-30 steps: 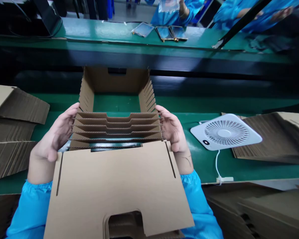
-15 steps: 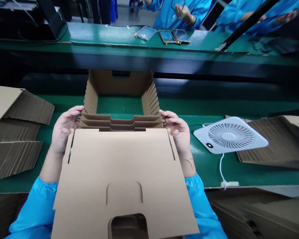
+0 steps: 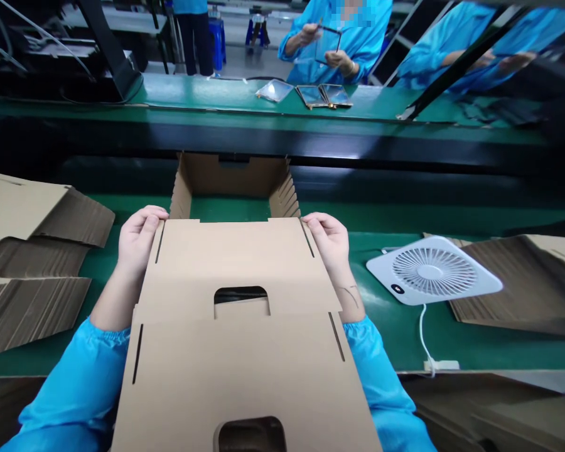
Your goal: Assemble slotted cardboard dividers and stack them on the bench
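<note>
My left hand (image 3: 140, 242) pinches the upper left corner of a brown cardboard divider (image 3: 238, 254), which has a slot near each side and a cut-out handle hole. At its upper right corner my right hand (image 3: 332, 242) grips the same divider. Just below it, overlapping, lies another cardboard sheet (image 3: 238, 364) with similar slots and a dark hole at the bottom of the view. Beyond my hands stands a cardboard frame (image 3: 238, 172) whose side walls carry rows of notches. The held divider hides the frame's near part.
Stacks of cut cardboard (image 3: 51, 301) lie on the left, another stack (image 3: 513, 282) on the right. A white fan (image 3: 430, 271) with a cable rests right of my hand. Across the green bench, small glassy panels (image 3: 311, 95) lie before a co-worker (image 3: 334, 44) in blue.
A divider now lies over the upright ones behind the near sheet, and both hands have closed on its top corners. The view has tilted up slightly, showing more of the background.
</note>
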Tool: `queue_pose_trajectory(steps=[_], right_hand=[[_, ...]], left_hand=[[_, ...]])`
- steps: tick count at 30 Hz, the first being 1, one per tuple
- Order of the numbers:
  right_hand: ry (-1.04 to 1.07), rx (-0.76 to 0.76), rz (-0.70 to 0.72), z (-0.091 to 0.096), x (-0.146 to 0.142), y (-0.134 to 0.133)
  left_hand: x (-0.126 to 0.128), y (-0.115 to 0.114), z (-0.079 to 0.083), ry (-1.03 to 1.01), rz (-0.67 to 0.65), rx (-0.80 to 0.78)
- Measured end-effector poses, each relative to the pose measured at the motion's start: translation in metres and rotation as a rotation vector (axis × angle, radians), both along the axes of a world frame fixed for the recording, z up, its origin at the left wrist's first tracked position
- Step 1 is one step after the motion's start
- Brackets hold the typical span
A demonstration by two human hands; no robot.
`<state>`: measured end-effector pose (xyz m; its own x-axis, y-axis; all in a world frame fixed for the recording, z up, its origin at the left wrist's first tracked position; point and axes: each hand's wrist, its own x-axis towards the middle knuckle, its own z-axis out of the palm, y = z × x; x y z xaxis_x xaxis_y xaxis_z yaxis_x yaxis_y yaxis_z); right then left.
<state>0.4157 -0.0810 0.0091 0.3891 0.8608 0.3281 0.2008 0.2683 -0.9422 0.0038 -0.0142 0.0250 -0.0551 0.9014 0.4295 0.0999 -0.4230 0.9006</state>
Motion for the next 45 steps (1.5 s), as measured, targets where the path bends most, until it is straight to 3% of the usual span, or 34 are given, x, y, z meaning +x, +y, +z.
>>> queue_pose_trajectory(steps=[5,9,12,17,21,25,31,37,45], right_hand=[[0.042,0.073,0.122,-0.007,0.012,-0.005],[-0.024,0.149,0.151,-0.011,0.019,-0.004],[-0.069,0.163,0.166,-0.013,0.018,-0.005],[-0.107,0.142,0.117,-0.012,0.017,-0.008],[-0.123,0.128,0.091,-0.014,0.018,-0.006],[-0.168,0.088,-0.035,-0.023,0.018,-0.004],[-0.104,-0.05,-0.148,-0.033,0.019,-0.002],[-0.092,-0.051,-0.069,-0.02,0.013,-0.003],[-0.02,-0.027,-0.071,-0.02,0.009,-0.003]], left_hand=[[-0.016,0.005,-0.006,-0.161,-0.226,0.025],[-0.03,0.014,-0.009,-0.083,-0.341,0.07],[-0.035,0.016,-0.01,-0.021,-0.327,0.111],[-0.035,0.011,-0.009,0.064,-0.261,0.04],[-0.033,0.012,-0.013,0.024,-0.19,0.019],[-0.031,0.014,-0.023,0.043,-0.063,0.021],[-0.031,0.014,-0.028,0.014,-0.084,-0.099],[-0.029,0.015,-0.028,-0.084,-0.222,-0.083],[-0.011,0.004,-0.023,0.018,-0.062,-0.117]])
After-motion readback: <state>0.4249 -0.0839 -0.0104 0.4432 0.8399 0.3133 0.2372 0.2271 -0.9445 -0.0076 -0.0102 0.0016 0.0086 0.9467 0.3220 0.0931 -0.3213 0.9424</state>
